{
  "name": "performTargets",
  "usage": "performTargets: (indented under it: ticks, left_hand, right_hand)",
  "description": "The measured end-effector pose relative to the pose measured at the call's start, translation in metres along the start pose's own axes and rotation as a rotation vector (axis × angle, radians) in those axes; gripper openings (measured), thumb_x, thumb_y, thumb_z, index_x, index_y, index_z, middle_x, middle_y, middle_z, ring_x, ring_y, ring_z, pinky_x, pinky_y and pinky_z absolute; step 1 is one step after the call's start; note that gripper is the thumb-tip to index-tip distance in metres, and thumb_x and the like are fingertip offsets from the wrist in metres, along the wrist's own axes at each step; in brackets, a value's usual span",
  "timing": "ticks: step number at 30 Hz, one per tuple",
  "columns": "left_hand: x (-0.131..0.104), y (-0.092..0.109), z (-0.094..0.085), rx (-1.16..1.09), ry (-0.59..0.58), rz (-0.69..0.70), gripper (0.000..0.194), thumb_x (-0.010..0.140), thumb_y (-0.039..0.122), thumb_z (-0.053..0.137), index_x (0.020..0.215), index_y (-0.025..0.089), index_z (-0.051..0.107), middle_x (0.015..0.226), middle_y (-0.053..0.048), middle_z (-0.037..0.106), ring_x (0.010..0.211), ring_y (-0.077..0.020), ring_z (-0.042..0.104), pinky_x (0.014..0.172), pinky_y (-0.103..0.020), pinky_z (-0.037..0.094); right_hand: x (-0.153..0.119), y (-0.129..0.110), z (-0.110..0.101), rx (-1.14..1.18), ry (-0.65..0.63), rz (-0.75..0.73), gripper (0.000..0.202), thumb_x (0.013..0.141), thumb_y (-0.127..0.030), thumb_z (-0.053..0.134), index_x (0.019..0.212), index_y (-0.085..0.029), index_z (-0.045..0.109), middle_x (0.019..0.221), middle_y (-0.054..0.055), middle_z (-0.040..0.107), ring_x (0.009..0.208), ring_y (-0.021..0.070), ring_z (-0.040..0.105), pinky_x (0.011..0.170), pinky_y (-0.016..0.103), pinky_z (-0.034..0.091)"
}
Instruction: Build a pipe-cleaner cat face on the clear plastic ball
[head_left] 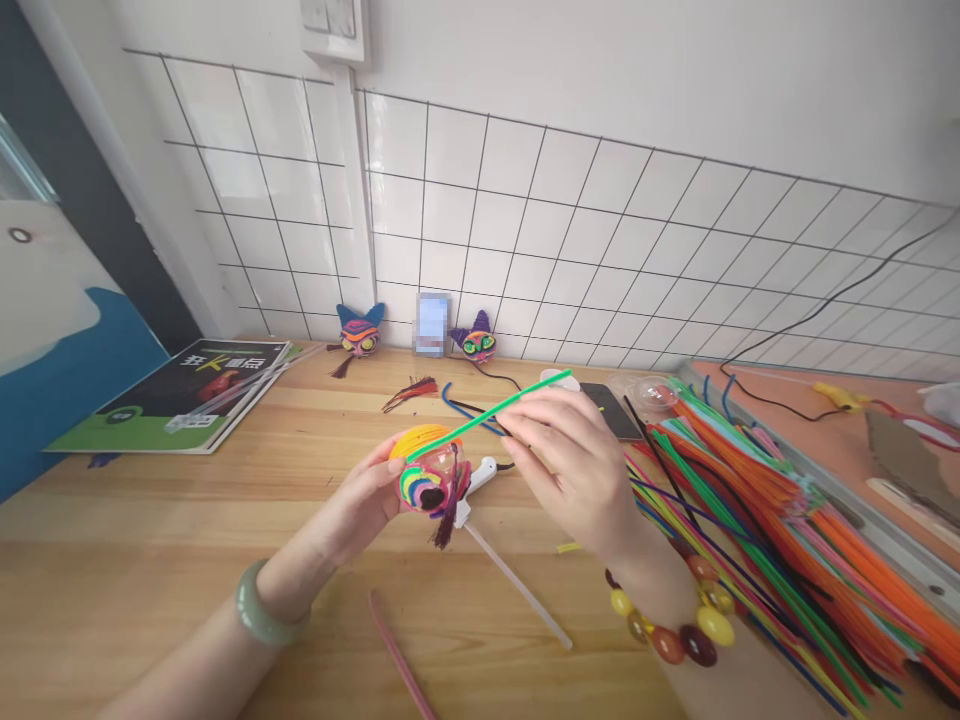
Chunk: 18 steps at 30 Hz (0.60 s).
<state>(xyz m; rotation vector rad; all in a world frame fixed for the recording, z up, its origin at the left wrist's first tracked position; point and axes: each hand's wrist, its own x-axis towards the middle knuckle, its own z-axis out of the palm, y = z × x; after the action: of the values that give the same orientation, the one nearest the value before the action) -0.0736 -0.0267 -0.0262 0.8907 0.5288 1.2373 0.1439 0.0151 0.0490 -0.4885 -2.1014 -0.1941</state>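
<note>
My left hand [369,497] grips a round ornament [420,440], partly clear and partly covered in coloured pipe cleaners, with a dark tassel [448,525] hanging from it. A green pipe cleaner [487,413] lies across the top of the ornament, one end under my left thumb. Its other end is pinched between the fingers of my right hand [574,455]. Just behind the ornament, a white glue gun [480,478] rests on the table, with a clear glue stick [517,585] in front of it.
Piles of colourful pipe cleaners [757,500] cover the right side. Two finished masks [360,335] and a phone [433,325] stand by the tiled wall. A magazine [180,390] lies at left. A pink pipe cleaner [397,650] is near the front of the wooden table [150,560].
</note>
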Motion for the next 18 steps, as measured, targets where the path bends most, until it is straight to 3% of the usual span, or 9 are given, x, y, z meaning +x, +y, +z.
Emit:
performTargets:
  ticks: [4, 7, 10, 18]
  left_hand:
    - [-0.002, 0.001, 0.0, 0.04, 0.025, -0.002, 0.044, 0.081, 0.031, 0.054, 0.123, 0.017, 0.051, 0.124, -0.014, 0.059, 0.11, -0.0324, 0.055, 0.087, -0.042, 0.045]
    - [-0.002, 0.002, 0.001, 0.059, 0.026, 0.023, 0.044, 0.081, 0.029, 0.055, 0.123, 0.016, 0.051, 0.122, -0.014, 0.06, 0.111, -0.0317, 0.054, 0.089, -0.04, 0.044]
    - [-0.002, 0.002, 0.002, 0.053, 0.015, 0.023, 0.04, 0.083, 0.027, 0.052, 0.121, 0.016, 0.053, 0.12, -0.013, 0.061, 0.109, -0.0295, 0.056, 0.087, -0.037, 0.045]
    - [-0.001, 0.005, 0.002, 0.027, -0.001, -0.01, 0.037, 0.086, 0.025, 0.048, 0.12, 0.015, 0.055, 0.116, -0.012, 0.064, 0.103, -0.0271, 0.06, 0.082, -0.034, 0.048]
  right_hand:
    - [-0.003, 0.007, 0.006, -0.213, -0.196, -0.082, 0.028, 0.087, -0.011, 0.052, 0.111, -0.021, 0.06, 0.117, 0.006, 0.062, 0.118, 0.0257, 0.045, 0.103, 0.056, 0.027]
    - [-0.007, 0.006, 0.009, -0.203, -0.313, -0.073, 0.026, 0.091, -0.015, 0.046, 0.111, -0.022, 0.061, 0.103, 0.004, 0.067, 0.104, 0.0214, 0.053, 0.105, 0.058, 0.02]
    - [-0.01, 0.003, 0.012, -0.165, -0.349, -0.043, 0.025, 0.091, -0.015, 0.045, 0.108, -0.022, 0.062, 0.089, 0.003, 0.067, 0.088, 0.0174, 0.056, 0.103, 0.053, 0.024]
    - [-0.012, 0.005, 0.02, -0.139, -0.334, -0.019, 0.021, 0.091, -0.015, 0.045, 0.101, -0.018, 0.063, 0.091, 0.006, 0.066, 0.084, 0.0192, 0.054, 0.087, 0.04, 0.039]
